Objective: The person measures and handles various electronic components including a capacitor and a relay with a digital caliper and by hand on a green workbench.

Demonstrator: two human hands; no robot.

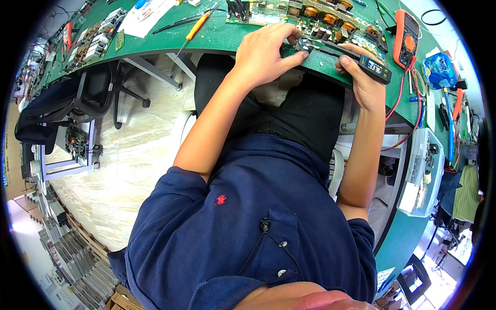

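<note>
My left hand (266,54) rests on the front edge of the green workbench (222,36), its fingertips pinched on a small black component (305,45). My right hand (361,77) grips a slim black tweezer-style meter (374,67) with a small lit display. The meter's tips point left and meet the component. Just behind both hands lies a long circuit board (310,15) carrying several copper coils and capacitors.
An orange multimeter (405,36) with red leads lies to the right, next to a blue packet (439,70). An orange-handled screwdriver (196,27) and more boards (93,41) lie to the left. A black office chair (77,98) stands lower left, a clear plastic box (423,170) at right.
</note>
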